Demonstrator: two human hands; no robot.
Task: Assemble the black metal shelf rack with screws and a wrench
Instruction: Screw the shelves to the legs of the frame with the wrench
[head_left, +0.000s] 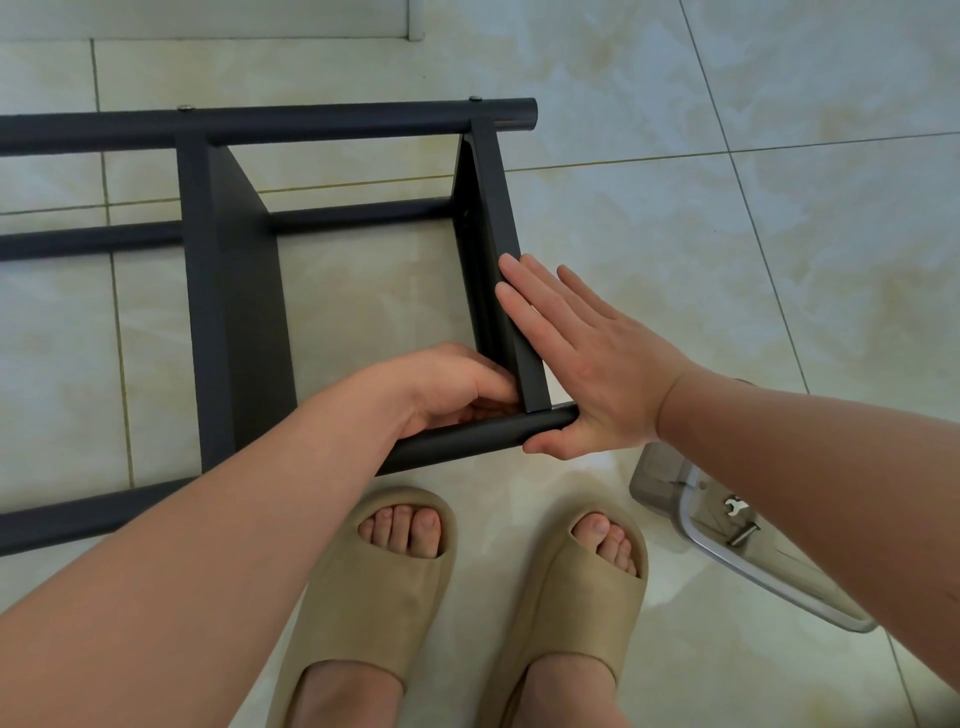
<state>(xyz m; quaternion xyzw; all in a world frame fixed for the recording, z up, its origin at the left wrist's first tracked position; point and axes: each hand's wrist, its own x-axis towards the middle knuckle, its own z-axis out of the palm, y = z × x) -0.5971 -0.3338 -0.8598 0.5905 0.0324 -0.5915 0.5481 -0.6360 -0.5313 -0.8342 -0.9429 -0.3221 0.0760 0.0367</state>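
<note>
Nearest in view are two feet in beige slippers (374, 587) on the tiled floor (727, 260). Just to their right sits a clear plastic tray (696, 540), half hidden under the right forearm, with a small wrench (735, 505) and a bolt (743, 534) lying in it.

Just beyond the toes is the black rack (234, 312), lying on its side. Its long tubes run left to right, their ends pointing right, and the frame runs off the left edge.

The left hand (447, 384) is at the corner where the near tube (467, 436) meets the end shelf (498, 208). Its fingers are curled in tight, and I can't tell whether they pinch anything.

The right hand (587, 358) lies flat, fingers straight, pressed on the outer face of that shelf with the thumb under the tube's end.

Farther back, the far tube (311, 122) shows two screw heads (185, 107) on top.
</note>
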